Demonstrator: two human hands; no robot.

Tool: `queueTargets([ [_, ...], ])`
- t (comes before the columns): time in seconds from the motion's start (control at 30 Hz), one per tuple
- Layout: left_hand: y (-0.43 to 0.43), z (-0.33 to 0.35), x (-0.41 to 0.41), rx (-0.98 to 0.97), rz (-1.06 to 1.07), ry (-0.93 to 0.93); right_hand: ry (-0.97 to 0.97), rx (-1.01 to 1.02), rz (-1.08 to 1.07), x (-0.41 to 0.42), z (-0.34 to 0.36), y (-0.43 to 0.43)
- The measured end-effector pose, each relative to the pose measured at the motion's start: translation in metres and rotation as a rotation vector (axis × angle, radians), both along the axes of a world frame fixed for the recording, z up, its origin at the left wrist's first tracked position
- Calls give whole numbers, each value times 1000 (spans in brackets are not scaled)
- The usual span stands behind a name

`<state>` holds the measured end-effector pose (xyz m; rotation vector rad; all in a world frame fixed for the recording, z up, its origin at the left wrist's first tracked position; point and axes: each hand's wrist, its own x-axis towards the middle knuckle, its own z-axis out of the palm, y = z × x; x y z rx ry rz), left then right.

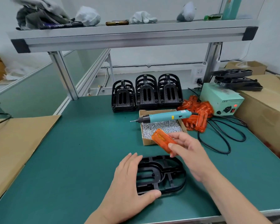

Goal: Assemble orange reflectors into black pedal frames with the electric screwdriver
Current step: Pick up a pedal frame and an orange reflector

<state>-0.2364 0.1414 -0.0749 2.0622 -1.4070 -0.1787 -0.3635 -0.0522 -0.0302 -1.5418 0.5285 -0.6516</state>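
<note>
A: From your left: your left grip (129,180) is clamped on the left rim of the black pedal frame (162,173). The thumb is at the near edge and the fingers lie over the far one. The frame lies flat on the bench (87,135).

B: That frame shows no orange in it yet. Three stacks of frames (145,92) stand at the back, and I can't tell whether those are finished.

A: Moving right, the box of screws (146,142) looks well filled. The electric screwdriver (165,116) lies across it, touched by neither grip.

B: Your right grip (189,156) pinches one orange reflector (164,140) by its near end. It is held in the air above the frame's far end and seems clear of it.

A: So I'd judge you're at the first step for this frame: reflector picked, not seated, no screw driven.

B: Left to do: seat it, take a screw, lift the driver and fasten. The pile of reflectors (196,113) further right, beside the power unit (221,101), suggests many more pedals are waiting.
</note>
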Motion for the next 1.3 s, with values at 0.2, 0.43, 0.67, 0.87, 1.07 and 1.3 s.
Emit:
queueTargets([
  [0.2,2,4,7,-273,13,59,11,92,70,9,6,7],
  [0.43,6,6,10,-482,158,142,62,82,165,12,6,14],
  [0.67,5,9,10,-509,180,159,21,180,228,17,3,15],
  [0.87,6,10,6,-511,191,139,-34,261,261,14,0,14],
  [1.07,-1,21,8,-481,193,270,-52,304,293,13,9,18],
  [1.3,-10,52,22,-471,141,841,-21,166,280,15,13,25],
])
